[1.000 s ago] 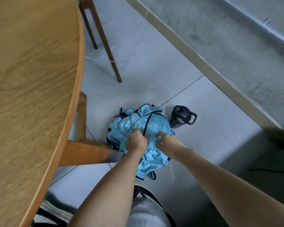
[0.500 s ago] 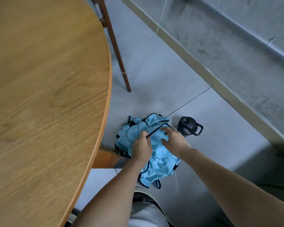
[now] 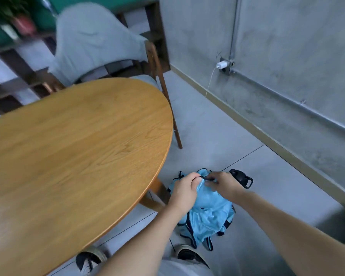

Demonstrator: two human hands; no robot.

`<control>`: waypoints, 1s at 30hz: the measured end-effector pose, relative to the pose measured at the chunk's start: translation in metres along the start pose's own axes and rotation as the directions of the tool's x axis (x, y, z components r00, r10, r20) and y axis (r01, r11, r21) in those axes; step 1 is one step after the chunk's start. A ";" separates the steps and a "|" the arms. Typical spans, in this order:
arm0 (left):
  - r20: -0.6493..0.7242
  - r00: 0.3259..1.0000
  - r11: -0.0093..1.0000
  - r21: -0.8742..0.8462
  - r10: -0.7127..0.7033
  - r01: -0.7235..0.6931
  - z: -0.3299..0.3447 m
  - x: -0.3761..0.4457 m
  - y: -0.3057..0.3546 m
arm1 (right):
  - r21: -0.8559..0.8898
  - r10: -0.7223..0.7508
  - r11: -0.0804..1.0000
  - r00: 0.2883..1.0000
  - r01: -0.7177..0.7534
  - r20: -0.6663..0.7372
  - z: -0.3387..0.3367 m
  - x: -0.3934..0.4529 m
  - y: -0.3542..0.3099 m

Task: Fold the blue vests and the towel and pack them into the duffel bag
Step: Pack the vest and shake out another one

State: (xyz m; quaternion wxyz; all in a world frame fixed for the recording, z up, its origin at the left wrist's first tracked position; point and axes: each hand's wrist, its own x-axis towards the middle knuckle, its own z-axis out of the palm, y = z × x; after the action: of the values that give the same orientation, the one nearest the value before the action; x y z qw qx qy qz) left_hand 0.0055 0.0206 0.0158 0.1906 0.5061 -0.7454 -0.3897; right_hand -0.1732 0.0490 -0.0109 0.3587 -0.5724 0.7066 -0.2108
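Vests: the soft, light-blue vests with dark trim (image 3: 209,214) hang bunched above the grey floor, beside the round wooden table (image 3: 74,156).
Left hand (image 3: 184,189): pinches the dark edge.
Right hand (image 3: 222,184): pinches the same edge.
Feel: probably light, floppy and slippery; best held by the trim.

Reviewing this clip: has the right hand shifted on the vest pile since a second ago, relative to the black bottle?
Yes. The right hand has moved up the blue vests toward the black bottle, now pinching the dark trim at the top beside the left hand.
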 end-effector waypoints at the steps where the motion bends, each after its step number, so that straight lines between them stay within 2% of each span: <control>1: -0.022 1.000 1.000 0.010 0.022 -0.021 -0.009 -0.008 0.011 | 0.018 0.005 1.000 1.000 -0.005 -0.008 -0.009 -0.008 -0.007; 4: -0.070 0.994 0.995 0.060 0.083 -0.079 -0.036 -0.029 0.040 | 0.016 -0.010 1.000 0.999 0.010 -0.046 -0.049 -0.033 -0.031; 8: -0.081 0.990 0.982 0.155 0.119 -0.106 -0.076 -0.048 0.083 | 0.066 -0.045 0.996 0.981 0.058 -0.191 -0.110 -0.066 -0.069; 13: -0.224 0.959 0.952 0.288 0.175 -0.107 -0.118 -0.071 0.139 | 0.040 -0.167 0.980 0.917 0.194 -0.363 -0.176 -0.111 -0.139; 15: -0.310 0.938 0.961 0.268 0.158 -0.073 -0.136 -0.082 0.160 | 0.004 -0.218 0.970 0.879 0.242 -0.424 -0.195 -0.129 -0.169; 18: -0.416 0.904 0.990 0.134 0.100 -0.048 -0.167 -0.097 0.186 | -0.047 -0.289 0.950 0.810 0.309 -0.511 -0.221 -0.154 -0.213; 22: -0.519 0.835 0.982 0.117 0.186 -0.146 -0.219 -0.115 0.217 | -0.136 -0.378 0.918 0.719 0.372 -0.584 -0.252 -0.179 -0.272; 26: -0.580 0.764 0.959 0.189 0.284 -0.213 -0.286 -0.132 0.255 | -0.191 -0.457 0.871 0.605 0.453 -0.652 -0.284 -0.200 -0.331; 30: -0.668 0.655 0.936 0.248 0.353 -0.252 -0.369 -0.162 0.294 | -0.260 -0.523 0.820 0.486 0.509 -0.700 -0.318 -0.222 -0.393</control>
State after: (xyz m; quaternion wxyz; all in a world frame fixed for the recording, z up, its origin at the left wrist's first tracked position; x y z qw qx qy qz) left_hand 0.1455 0.0777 0.4913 0.4878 0.4958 -0.7141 -0.0795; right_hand -0.1331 0.1261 0.5339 -0.0479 -0.6219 0.5861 -0.5172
